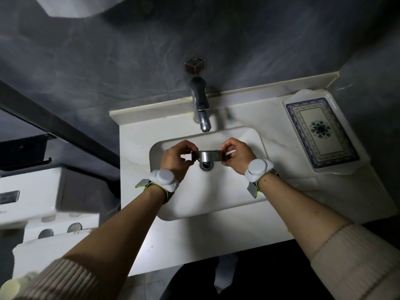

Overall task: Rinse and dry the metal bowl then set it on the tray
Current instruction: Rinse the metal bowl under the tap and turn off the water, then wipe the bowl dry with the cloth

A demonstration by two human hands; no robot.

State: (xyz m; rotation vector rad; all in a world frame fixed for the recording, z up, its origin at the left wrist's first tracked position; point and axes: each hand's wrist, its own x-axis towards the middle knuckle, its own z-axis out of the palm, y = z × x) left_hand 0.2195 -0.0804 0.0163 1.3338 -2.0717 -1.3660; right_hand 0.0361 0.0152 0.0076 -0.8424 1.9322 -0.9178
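Observation:
A small metal bowl [208,156] with flat side handles hangs level over the white sink basin [179,204], just above the drain [206,165]. My left hand [177,159] pinches its left handle and my right hand [237,155] pinches its right handle. The chrome faucet [202,113] stands behind the bowl; I see no water running from its spout. The tray [320,131], a white rectangular dish with a blue floral pattern, lies on the counter at the right of the sink.
The white counter [216,245] surrounds the basin, with a dark grey wall behind. White boxes and a holder [43,213] stand at the left. A dark shelf edge [54,122] crosses the left side.

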